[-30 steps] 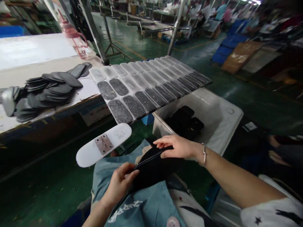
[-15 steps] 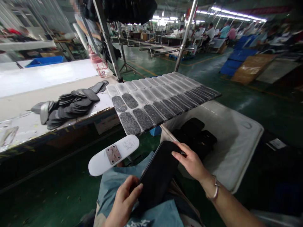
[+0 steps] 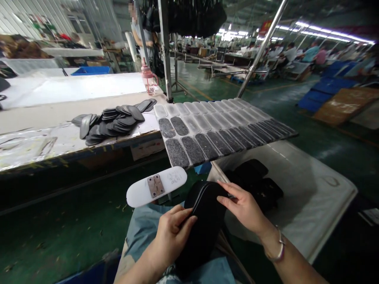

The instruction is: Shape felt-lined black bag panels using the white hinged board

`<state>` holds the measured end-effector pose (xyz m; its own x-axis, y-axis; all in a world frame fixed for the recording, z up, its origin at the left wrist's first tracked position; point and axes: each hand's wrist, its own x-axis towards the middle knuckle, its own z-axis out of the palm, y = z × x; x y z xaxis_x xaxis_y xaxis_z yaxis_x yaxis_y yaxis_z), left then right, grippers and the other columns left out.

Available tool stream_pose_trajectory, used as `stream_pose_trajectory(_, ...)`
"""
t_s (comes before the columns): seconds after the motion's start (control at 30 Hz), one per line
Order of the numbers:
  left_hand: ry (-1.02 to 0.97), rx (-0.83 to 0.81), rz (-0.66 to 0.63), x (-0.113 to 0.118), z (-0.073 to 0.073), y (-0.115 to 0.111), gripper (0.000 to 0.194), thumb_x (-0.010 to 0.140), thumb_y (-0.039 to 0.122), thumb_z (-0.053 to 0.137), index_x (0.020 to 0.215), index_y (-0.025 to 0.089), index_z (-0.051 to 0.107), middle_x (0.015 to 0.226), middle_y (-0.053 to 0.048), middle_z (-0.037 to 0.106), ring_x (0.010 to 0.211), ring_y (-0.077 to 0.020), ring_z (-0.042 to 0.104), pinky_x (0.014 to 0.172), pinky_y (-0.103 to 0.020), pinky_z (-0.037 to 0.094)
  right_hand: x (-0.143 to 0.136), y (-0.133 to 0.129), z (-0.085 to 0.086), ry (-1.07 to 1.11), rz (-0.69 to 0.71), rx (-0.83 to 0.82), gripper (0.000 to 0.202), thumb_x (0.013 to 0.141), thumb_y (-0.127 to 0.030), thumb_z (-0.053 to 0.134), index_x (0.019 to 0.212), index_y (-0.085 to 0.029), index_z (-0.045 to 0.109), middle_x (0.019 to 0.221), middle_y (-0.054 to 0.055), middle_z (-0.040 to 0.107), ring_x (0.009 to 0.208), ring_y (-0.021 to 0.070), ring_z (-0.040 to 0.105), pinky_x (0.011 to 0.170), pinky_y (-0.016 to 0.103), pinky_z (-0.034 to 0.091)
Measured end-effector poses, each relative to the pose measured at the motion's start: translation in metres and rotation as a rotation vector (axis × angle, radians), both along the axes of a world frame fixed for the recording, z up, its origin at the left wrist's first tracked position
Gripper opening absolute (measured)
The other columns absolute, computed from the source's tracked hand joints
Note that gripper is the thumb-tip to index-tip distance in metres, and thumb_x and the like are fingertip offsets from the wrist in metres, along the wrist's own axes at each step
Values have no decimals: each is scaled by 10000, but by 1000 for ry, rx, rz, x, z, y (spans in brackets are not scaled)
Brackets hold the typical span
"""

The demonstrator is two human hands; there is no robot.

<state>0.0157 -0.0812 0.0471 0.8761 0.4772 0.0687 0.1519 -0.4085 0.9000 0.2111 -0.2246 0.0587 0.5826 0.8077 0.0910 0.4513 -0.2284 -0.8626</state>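
Observation:
A long black case (image 3: 204, 225) with a rounded top lies over my lap, a thin shiny line curving along its upper edge. My left hand (image 3: 174, 228) pinches this edge on the left side, thumb against the fingers. At the upper right, my right hand (image 3: 242, 205), with a bracelet on its wrist, grips the rim between thumb and fingers. Just beyond my left hand is a white oval board (image 3: 174, 179) with a metal plate (image 3: 155, 186) screwed on. The lower end of the case is dark and hard to make out.
A slanted board (image 3: 207, 130) bears rows of grey oval pads. To its left, dark oval pieces (image 3: 115, 123) are heaped on a worktable (image 3: 35, 122), with a pink bottle (image 3: 149, 81) behind. A white bin (image 3: 310, 189) at right holds black items (image 3: 251, 169). A person stands far back.
My left hand has moved up along the case's edge, and the edge line now shows. The case has turned slightly. The whole view has swung left, so surroundings appear farther right.

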Motion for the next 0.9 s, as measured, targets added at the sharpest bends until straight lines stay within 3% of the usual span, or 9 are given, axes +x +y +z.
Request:
stream_pose_trajectory(0.13, -18, -4, 56, -7, -3, 1, 231, 887, 318, 558, 781, 166, 696, 688, -28, 546, 616, -126, 544, 566, -227, 389, -3, 8, 7, -14, -4, -10, 438, 832, -347, 655, 1251, -230, 604, 1171, 84, 598, 1070, 209, 591, 860, 311, 554)
stream_pose_trajectory(0.3, -41, -9, 155, -4, 0, 8, 294, 886, 336, 562, 1134, 223, 674, 710, -11, 540, 633, -128, 541, 565, -224, 399, -8, 23, 23, 4, 38, -29, 422, 822, -338, 661, 1227, -229, 622, 1066, 73, 573, 937, 176, 604, 623, 226, 556)
stream_pose_trajectory(0.4, -105, -43, 206, 1, 1, 11, 197, 873, 330, 585, 946, 208, 721, 773, -24, 573, 690, -131, 562, 619, -224, 421, -11, 30, 31, -32, 66, -35, 412, 811, -312, 673, 1213, -233, 633, 1030, 63, 575, 875, 157, 603, 556, 205, 521)
stream_pose_trajectory(0.5, -118, -98, 242, 3, 1, 11, 168, 853, 329, 608, 843, 185, 694, 831, -35, 612, 739, -142, 576, 649, -227, 430, -13, 32, 34, -80, 82, -38, 392, 807, -300, 678, 1192, -233, 648, 1003, 54, 591, 827, 144, 603, 556, 210, 504)
stream_pose_trajectory(0.67, -41, -301, 273, 1, 5, 14, 207, 819, 379, 632, 823, 174, 660, 736, -14, 609, 673, -135, 544, 584, -212, 419, -17, 36, 37, -127, 92, -27, 395, 789, -287, 703, 1176, -219, 659, 982, 45, 621, 788, 132, 601, 609, 227, 499)
stream_pose_trajectory(0.77, -88, -327, 276, 3, 10, 21, 346, 797, 384, 659, 1079, 185, 658, 744, -3, 624, 664, -134, 556, 613, -220, 453, -18, 41, 41, -132, 110, -10, 388, 764, -263, 729, 1145, -210, 678, 937, 36, 629, 760, 126, 595, 605, 228, 485)
stream_pose_trajectory(0.83, -120, -296, 203, 7, 12, 27, 451, 805, 374, 655, 1221, 204, 614, 872, -30, 681, 787, -163, 615, 731, -253, 491, -18, 45, 44, -132, 133, 14, 375, 750, -250, 742, 1118, -198, 692, 903, 34, 631, 768, 129, 596, 634, 233, 487)
stream_pose_trajectory(0.9, -149, -262, 136, 11, 12, 30, 418, 825, 357, 640, 1217, 215, 629, 1034, -57, 696, 952, -197, 628, 859, -285, 482, -18, 48, 45, -131, 140, 35, 362, 740, -241, 752, 1093, -181, 704, 871, 36, 630, 779, 135, 599, 677, 244, 492)
